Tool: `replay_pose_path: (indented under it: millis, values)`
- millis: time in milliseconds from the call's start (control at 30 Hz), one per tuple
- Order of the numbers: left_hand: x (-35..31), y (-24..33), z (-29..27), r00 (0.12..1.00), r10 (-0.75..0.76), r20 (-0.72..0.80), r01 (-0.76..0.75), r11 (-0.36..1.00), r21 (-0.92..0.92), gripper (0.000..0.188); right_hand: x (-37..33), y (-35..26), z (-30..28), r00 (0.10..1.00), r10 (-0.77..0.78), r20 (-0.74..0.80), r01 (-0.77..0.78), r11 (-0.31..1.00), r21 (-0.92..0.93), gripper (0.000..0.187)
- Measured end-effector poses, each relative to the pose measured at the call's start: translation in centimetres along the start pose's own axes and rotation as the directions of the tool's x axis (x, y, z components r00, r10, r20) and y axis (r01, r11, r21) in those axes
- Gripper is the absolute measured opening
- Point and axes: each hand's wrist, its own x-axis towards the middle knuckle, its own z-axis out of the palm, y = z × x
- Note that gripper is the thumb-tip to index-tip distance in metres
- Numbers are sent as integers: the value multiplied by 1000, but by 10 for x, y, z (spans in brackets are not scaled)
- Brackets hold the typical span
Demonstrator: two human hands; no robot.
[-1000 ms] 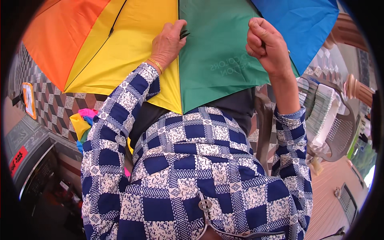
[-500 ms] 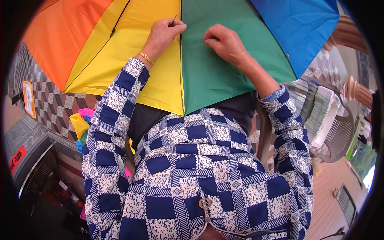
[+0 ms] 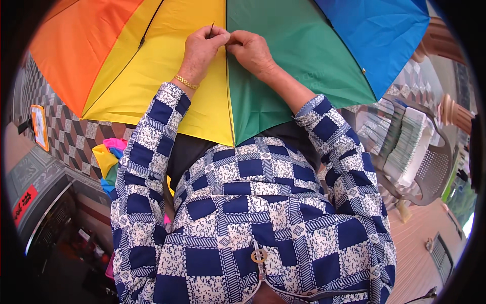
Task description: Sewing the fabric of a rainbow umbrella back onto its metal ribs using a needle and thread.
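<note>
Across the top of the frame we see the umbrella (image 3: pixel 230 76) run from orange through yellow and green to blue. Below, navy and white checks, some speckled, pattern the shirt (image 3: pixel 263 213). We find a gold bracelet (image 3: pixel 186 82) at upper centre, grey and reddish-brown geometric floor tiles (image 3: pixel 71 137) at left, and a grey-brown chair (image 3: pixel 433 175) at right.

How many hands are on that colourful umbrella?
2: the left hand, pinching a thin dark object, over the yellow panel, and the right hand over the green panel, close together where the colours meet. No others show.
</note>
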Motion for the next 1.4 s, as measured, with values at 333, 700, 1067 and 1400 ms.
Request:
replay_pose_path:
  millis: [333, 700, 1067, 1400]
  values:
    - [7, -19, -6, 991, -107, -81, 73, 935, -347, 11, 1, -7, -3, 885, 462, 64, -420, 731, 538, 6]
    - [2, -37, -1, 899, 438, 24, -346, 674, 653, 13, 23, -1, -75, 772, 628, 97, -211, 109, 971, 5]
    - [10, -39, -6, 910, 410, 61, -357, 699, 620, 16, 10, 9, -98, 832, 501, 240, -382, 201, 902, 2]
    - [0, -49, 23, 859, 511, -25, -197, 377, 905, 27, -1, 5, -88, 851, 379, 365, -458, 192, 868, 5]
